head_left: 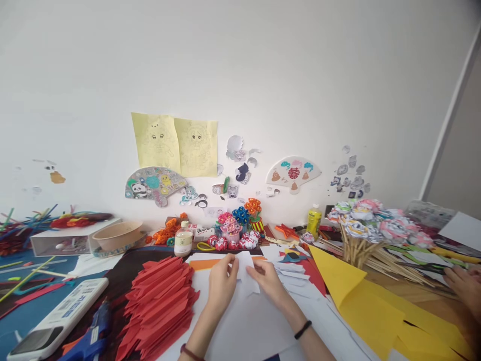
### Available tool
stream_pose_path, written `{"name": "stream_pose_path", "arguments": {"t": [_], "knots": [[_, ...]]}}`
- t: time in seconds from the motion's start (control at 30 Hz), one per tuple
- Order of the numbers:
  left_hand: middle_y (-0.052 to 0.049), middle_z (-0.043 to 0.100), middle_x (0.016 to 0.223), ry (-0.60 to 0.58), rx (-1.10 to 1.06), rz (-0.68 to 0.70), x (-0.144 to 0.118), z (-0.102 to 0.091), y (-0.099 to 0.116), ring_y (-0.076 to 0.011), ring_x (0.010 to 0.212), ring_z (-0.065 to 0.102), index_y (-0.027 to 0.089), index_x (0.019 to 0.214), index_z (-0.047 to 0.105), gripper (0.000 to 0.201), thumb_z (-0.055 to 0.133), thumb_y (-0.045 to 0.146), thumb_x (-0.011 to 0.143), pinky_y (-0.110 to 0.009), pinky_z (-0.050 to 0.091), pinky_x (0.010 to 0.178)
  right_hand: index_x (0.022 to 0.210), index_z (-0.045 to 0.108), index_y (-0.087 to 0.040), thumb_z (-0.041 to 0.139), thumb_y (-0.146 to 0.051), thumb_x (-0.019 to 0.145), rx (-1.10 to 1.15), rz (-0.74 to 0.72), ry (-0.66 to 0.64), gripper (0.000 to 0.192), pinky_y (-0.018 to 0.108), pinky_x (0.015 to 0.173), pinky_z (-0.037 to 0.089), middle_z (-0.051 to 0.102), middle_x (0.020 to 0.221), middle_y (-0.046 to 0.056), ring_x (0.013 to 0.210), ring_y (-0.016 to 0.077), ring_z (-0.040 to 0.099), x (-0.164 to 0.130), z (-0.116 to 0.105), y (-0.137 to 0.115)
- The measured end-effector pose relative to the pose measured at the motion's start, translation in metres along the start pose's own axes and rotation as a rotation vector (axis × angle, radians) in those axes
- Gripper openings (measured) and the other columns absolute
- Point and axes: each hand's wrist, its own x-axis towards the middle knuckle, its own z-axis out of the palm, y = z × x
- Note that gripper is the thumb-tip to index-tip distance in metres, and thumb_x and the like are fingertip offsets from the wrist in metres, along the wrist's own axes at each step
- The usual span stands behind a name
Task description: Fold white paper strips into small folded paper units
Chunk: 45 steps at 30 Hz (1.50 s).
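Observation:
Both hands are raised over white paper sheets point(244, 331) at the middle of the table. A small white paper piece point(245, 273) stands between them. My left hand point(222, 283) pinches its left edge with thumb and fingers. On the opposite side, my right hand point(267, 282) grips the right edge, thumb toward the middle. To the left lies a long pile of red folded papers point(160, 301). Several white strips point(295, 276) are spread to the right of my right hand, and an orange sheet point(205, 263) shows behind my left hand.
At left are a blue glue gun point(95, 328), a white power strip point(62, 316) and a beige bowl point(118, 235). A glue bottle point(183, 240) and craft flowers point(230, 225) line the wall. Yellow paper point(379, 311), paper flowers on sticks point(372, 225) and another person's hand point(462, 281) are rightward.

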Motion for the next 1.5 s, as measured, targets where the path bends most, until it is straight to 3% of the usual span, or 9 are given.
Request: {"name": "stream_pose_path", "arguments": {"t": [0.23,0.43,0.53,0.67,0.83,1.1,1.5], "knots": [[-0.003,0.068,0.085,0.15,0.372,0.154,-0.006,-0.002,0.001,-0.0178,0.069,0.059,0.021,0.091,0.06,0.016,0.044,0.025,0.09,-0.029,0.036,0.068,0.094,0.07,-0.015,0.066,-0.053,0.073,0.035,0.049,0.023,0.045,0.035,0.071,0.052,0.07,0.083,0.009,0.078,0.0258,0.066,-0.003,0.012,0.008],[-0.006,0.068,0.095,0.08,0.469,0.427,-0.006,-0.007,0.0,-0.0196,0.081,0.06,0.023,0.101,0.065,0.023,0.044,0.02,0.092,-0.031,0.036,0.075,0.083,0.069,-0.014,0.066,-0.052,0.072,-0.005,0.047,0.081,0.04,0.03,0.061,0.05,0.068,0.074,0.006,0.071,0.023,0.063,-0.001,0.011,0.013],[-0.005,0.069,0.091,0.1,0.309,0.325,-0.005,-0.007,0.004,-0.0193,0.08,0.061,0.023,0.094,0.068,0.023,0.046,0.03,0.091,-0.03,0.037,0.074,0.078,0.069,-0.015,0.066,-0.053,0.072,-0.014,0.039,0.076,0.039,0.027,0.057,0.047,0.066,0.071,0.004,0.065,0.0201,0.06,-0.001,0.01,0.009],[-0.004,0.067,0.074,0.145,-0.091,0.006,0.0,-0.005,0.004,-0.0166,0.067,0.058,0.018,0.075,0.068,0.036,0.048,0.045,0.087,-0.025,0.04,0.062,0.073,0.07,-0.015,0.066,-0.055,0.069,-0.1,0.02,0.1,0.041,0.025,0.054,0.043,0.063,0.065,0.003,0.061,0.0189,0.056,-0.001,0.008,0.004],[-0.004,0.066,0.068,0.036,-0.444,-0.231,0.007,-0.002,-0.003,-0.0152,0.061,0.054,0.014,0.077,0.069,0.045,0.059,0.057,0.075,-0.023,0.04,0.055,0.072,0.07,-0.014,0.059,-0.05,0.079,-0.276,-0.067,0.104,0.038,0.023,0.053,0.037,0.06,0.062,0.002,0.058,0.016,0.05,-0.001,0.003,0.003],[-0.002,0.063,0.067,-0.062,-0.567,-0.294,0.007,0.0,-0.001,-0.0129,0.06,0.052,0.014,0.081,0.07,0.045,0.063,0.057,0.07,-0.021,0.039,0.054,0.077,0.072,-0.014,0.056,-0.048,0.082,-0.331,-0.107,0.122,0.038,0.023,0.053,0.034,0.065,0.067,0.003,0.061,0.0167,0.053,-0.001,0.002,-0.004],[-0.003,0.066,0.072,-0.037,-0.57,-0.252,0.003,-0.001,0.004,-0.0148,0.066,0.056,0.014,0.077,0.069,0.035,0.068,0.048,0.068,-0.023,0.042,0.061,0.082,0.072,-0.015,0.055,-0.039,0.085,-0.328,-0.133,0.115,0.03,0.024,0.057,0.036,0.067,0.072,0.002,0.065,0.018,0.056,-0.003,0.003,-0.014]]}}
